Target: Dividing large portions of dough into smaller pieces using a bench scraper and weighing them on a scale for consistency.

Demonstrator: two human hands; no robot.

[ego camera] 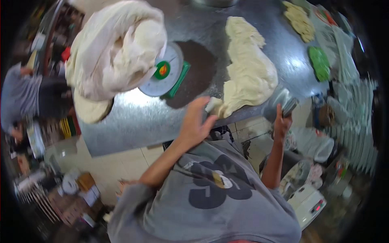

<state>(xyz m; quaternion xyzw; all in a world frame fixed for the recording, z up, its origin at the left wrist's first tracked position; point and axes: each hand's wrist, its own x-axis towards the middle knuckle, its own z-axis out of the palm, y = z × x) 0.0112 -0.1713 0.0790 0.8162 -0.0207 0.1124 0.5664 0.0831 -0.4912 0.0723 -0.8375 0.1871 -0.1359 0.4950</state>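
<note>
A long slab of pale dough [247, 70] lies on the steel worktable [127, 124] in front of me. At its near left end is a small narrow piece of dough [215, 106]. My left hand [194, 123] is beside this piece, thumb and fingers spread; whether they touch it is hard to tell. My right hand [282, 124] grips a shiny metal tool [290, 106], seemingly a dough scraper and blurred, just off the slab's near right end. To the left, a dial scale [170, 73] with a green body carries a very large dough mass [121, 51] that overhangs it.
Yellowish dough [301, 22] and a green dough lump [319, 63] lie at the table's right. Plastic bags [343, 54] hang or lie along that edge. A person [22, 94] bends at far left. A white appliance [307, 203] stands low at my right.
</note>
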